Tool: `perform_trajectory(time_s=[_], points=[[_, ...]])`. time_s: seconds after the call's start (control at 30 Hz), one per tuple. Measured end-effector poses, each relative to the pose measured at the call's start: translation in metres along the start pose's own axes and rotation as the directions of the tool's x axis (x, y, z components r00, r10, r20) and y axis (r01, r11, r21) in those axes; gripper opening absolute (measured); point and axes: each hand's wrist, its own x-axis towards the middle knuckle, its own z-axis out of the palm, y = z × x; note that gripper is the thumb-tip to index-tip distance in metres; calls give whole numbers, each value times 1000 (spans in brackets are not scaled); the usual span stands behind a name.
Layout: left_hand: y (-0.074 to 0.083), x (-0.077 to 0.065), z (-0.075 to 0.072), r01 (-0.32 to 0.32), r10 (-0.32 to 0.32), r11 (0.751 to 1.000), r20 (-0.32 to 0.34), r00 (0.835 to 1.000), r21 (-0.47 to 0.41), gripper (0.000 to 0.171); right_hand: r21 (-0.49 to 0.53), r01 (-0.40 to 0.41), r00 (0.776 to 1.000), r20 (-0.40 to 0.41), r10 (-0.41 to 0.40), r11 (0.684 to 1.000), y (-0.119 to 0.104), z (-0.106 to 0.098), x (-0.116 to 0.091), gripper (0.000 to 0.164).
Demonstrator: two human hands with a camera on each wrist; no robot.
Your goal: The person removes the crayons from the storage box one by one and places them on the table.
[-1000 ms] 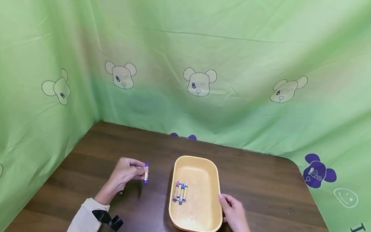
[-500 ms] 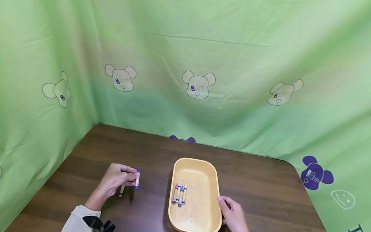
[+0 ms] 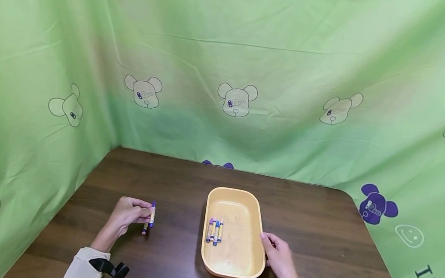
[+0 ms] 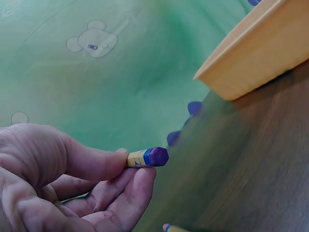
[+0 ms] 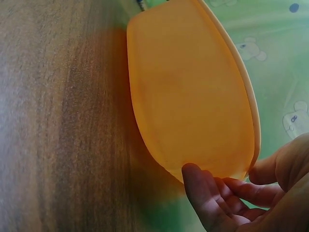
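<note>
Since the earlier frame, the left hand (image 3: 127, 213) has moved to the left, away from the tray (image 3: 240, 245), and it has taken the purple crayon (image 3: 152, 216) with it; the tray and the right hand (image 3: 282, 257) have stayed almost in the same place. The left hand holds this crayon in a narrow pinch between thumb and fingers, with one end free toward the near side, as the left wrist view shows. The second crayon (image 3: 144, 229) lies on the table (image 3: 317, 223), just to the left of the held one and a little nearer. Whether the held crayon already touches the table, one cannot tell. Inside the tray, at its left side, four crayons (image 3: 216, 234) lie side by side. The right hand holds the right wall of the tray, the thumb at the rim and the fingers outside. The step in hand seems to be bringing the crayon beside the second one. For this, the person should lower it gently, parallel to its neighbour, and release only after contact, because it could roll.
</note>
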Motion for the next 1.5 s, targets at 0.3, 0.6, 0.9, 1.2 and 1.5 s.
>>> perform_trajectory(time_s=[0.3, 0.6, 0.9, 1.2, 1.5], points=[[-8, 2, -20, 3, -3, 1000, -39, 999, 12, 26, -18, 8, 1000, -11, -8, 1000, -2, 0, 1, 37], [-17, 7, -32, 40, -28, 993, -100, 995, 113, 22, -32, -1, 1000, -10, 0, 999, 3, 0, 1, 39], [-23, 11, -34, 56, -28, 983, -156, 987, 173, 14, -17, -6, 1000, -7, 6, 1000, 4, 2, 2, 39], [-31, 12, -32, 67, -13, 962, -201, 980, 265, 10, -34, -23, 1000, -15, 22, 999, 3, 1, -1, 36], [-25, 14, -32, 63, 42, 896, -224, 974, 440, 17, -58, -2, 1000, -13, 2, 998, 5, 1, 2, 38]])
